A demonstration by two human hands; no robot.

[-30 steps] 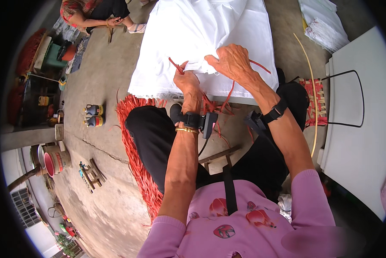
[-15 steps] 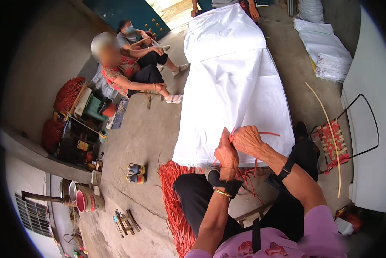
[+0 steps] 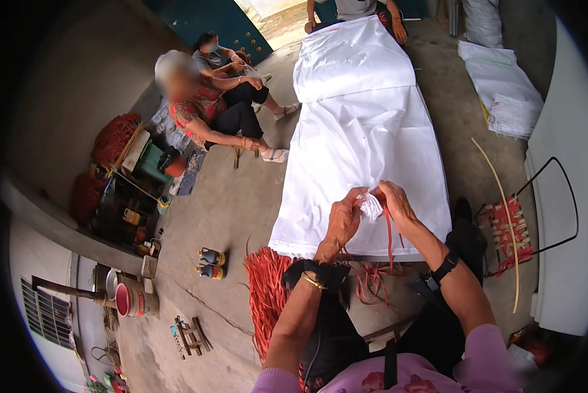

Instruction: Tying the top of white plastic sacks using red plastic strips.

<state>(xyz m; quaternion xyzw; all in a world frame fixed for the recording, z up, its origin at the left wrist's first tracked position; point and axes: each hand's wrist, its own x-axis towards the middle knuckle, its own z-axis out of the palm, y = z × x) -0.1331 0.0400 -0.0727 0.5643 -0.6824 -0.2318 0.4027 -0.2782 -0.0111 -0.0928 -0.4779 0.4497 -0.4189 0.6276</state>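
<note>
A long stack of white sheets that look like woven sacks [image 3: 399, 150] lies lengthwise in front of me, its near edge close to my knees. At that end, a gathered tuft of the top sack [image 3: 371, 207] sticks up between my hands. My left hand [image 3: 344, 219] pinches it from the left, fingers closed. Across from it my right hand [image 3: 397, 200] is closed on the same bunched part, with a red strip [image 3: 390, 232] hanging below the fingers. Whether the strip goes round the tuft is hidden by my fingers.
Red strips [image 3: 266, 295] lie in a heap beside my left leg. Two people sit at the left, and another person [image 3: 356, 9] is at the far end. A woven-seat chair [image 3: 506, 232] and a long thin stick [image 3: 504, 209] stand right. Two dark bottles [image 3: 211, 263] are on the floor.
My hands have moved apart and turned, exposing the white gathered tuft between them. The red strip that pointed right now hangs down. The whole view has shifted slightly.
</note>
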